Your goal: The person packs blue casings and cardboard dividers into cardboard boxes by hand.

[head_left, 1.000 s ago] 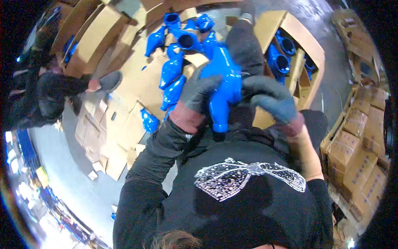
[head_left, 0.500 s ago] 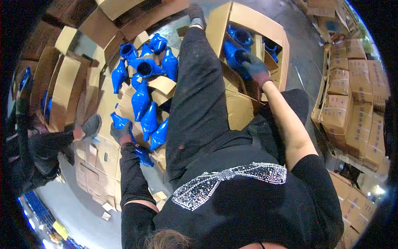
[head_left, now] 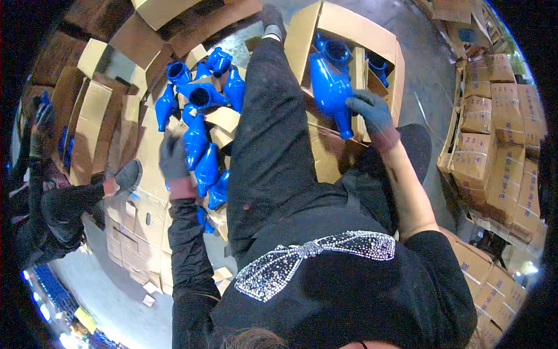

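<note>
A glossy blue bottle-shaped piece point(head_left: 329, 88) leans in an open cardboard box point(head_left: 358, 22), its narrow neck pointing toward me. My right hand point(head_left: 372, 111), in a dark glove, has its fingers on the right side of that piece near the neck. On the left, my gloved left hand point(head_left: 174, 158) is slightly blurred, fingers stretched out and nothing seen in them. It hovers beside a pile of similar blue pieces point(head_left: 196, 139). Another blue piece point(head_left: 335, 51) lies in the box with its round mouth facing up.
Cardboard dividers point(head_left: 358, 70) stand inside the box. Flattened cardboard point(head_left: 132, 224) lies under and left of the pile. At far left, another person's gloved hand point(head_left: 42, 111) is by open boxes. Strapped cartons point(head_left: 474, 152) are stacked on the right. My leg point(head_left: 270, 128) stretches between pile and box.
The blue piece in the box has turned, from mouth toward me to neck toward me. My right hand moved back toward its neck. My left hand left a blue piece and moved farther out.
</note>
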Demonstrator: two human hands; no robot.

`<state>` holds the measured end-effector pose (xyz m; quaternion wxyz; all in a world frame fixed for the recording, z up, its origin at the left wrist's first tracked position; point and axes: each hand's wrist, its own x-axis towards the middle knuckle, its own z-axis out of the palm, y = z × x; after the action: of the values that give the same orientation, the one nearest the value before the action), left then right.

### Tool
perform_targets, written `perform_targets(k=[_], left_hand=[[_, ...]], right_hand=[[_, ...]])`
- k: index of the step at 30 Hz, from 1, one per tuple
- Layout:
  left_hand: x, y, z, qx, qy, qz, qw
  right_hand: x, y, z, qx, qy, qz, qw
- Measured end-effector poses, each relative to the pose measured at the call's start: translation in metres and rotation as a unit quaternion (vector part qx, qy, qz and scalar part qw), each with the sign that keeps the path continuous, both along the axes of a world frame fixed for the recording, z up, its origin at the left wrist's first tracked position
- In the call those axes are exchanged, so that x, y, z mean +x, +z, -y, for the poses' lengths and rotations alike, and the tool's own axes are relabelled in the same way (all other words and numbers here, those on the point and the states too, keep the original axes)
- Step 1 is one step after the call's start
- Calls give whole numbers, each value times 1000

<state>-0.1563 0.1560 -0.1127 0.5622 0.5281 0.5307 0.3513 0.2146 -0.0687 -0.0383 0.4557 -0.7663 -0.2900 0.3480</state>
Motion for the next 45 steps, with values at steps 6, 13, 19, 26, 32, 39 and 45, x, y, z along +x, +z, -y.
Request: perform_targets(k=[6,13,19,26,32,39,45], left_hand=[[136,97,100,-27,-390,232,890],[127,89,148,145,-392,107,902],[123,71,146,124,-363,138,913],[121,67,149,139,-362,128,913],[122,65,147,158,-342,106,920],[121,64,136,-49,-327,188,925],[103,75,120,-372,-287,405,785]], right_hand=[[-64,60,29,204,186,-5,961],[-73,24,56,216,339,95,911],[-78,19,45,217,332,109,912],[-84,22,46,183,323,126,920],[-86,20,44,179,308,105,928],[-90,31,30,163,273,103,943],[-106,55,-1,133,204,10,970]])
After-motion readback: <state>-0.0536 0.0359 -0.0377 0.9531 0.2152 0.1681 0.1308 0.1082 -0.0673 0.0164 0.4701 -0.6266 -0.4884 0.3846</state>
